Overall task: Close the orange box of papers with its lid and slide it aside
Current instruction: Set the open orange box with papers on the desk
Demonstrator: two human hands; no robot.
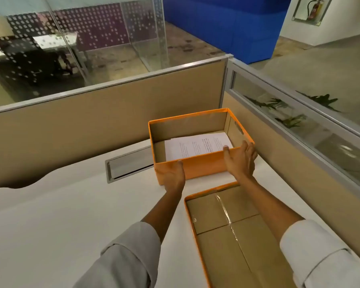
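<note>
I look down from the head camera at a white counter set in the corner of a beige cubicle partition. An open orange box stands toward the far right of the counter, close to the corner of the partition. Inside it, a stack of white printed papers lies flat on the bottom, nearer the right end of the box.

My left hand is spread open against the near left corner of the box, thumb up at the rim, palm on the near wall. My right hand is also open, wrapped around the near right corner, with the thumb hooked over the near rim and the fingers lying along the right side wall. Both hands press on the box from either side, holding it between them. Pale grey sleeves are rolled up to the forearms.

The lid lies on the counter just in front of the box, partly under my right forearm, upside down, showing its brown cardboard inside, a strip of clear tape and an orange rim.

A recessed metal cable hatch sits in the counter just left of the box.
</note>
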